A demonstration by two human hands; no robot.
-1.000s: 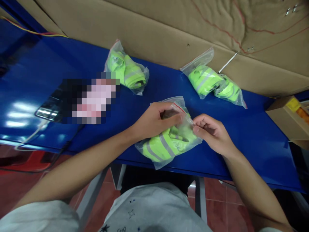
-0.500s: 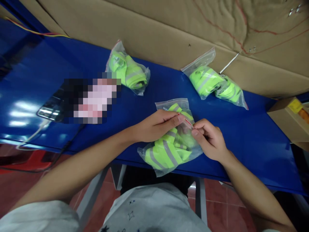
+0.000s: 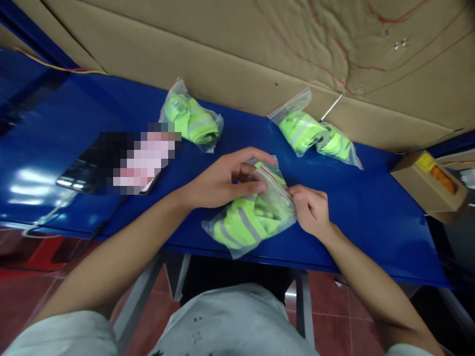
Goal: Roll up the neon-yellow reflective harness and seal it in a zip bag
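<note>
A clear zip bag (image 3: 237, 230) with yellow-green strap with grey reflective stripes inside lies at the table's front edge. The red line of its seal shows near the top. My left hand (image 3: 222, 180) is over the bag's upper left, thumb and forefinger spread apart beside the seal, the other fingers curled. At the bag's right edge, my right hand (image 3: 311, 207) pinches the plastic at the seal's end between thumb and fingers. Behind lie a similar filled bag (image 3: 193, 118) to the left and two touching bundles of the same strap in clear plastic (image 3: 302, 131) to the right.
The blue table (image 3: 245, 136) backs onto a brown cardboard panel (image 3: 208, 54). A black phone (image 3: 79, 170) with a white cable (image 3: 48, 217) lies at the left, next to a pixelated item. An open cardboard box (image 3: 426, 183) with something orange inside stands at the right.
My left thumb and fingers have parted and come off the bag's seal. The right hand keeps its pinch at the seal's right end. The whole view has shifted slightly.
</note>
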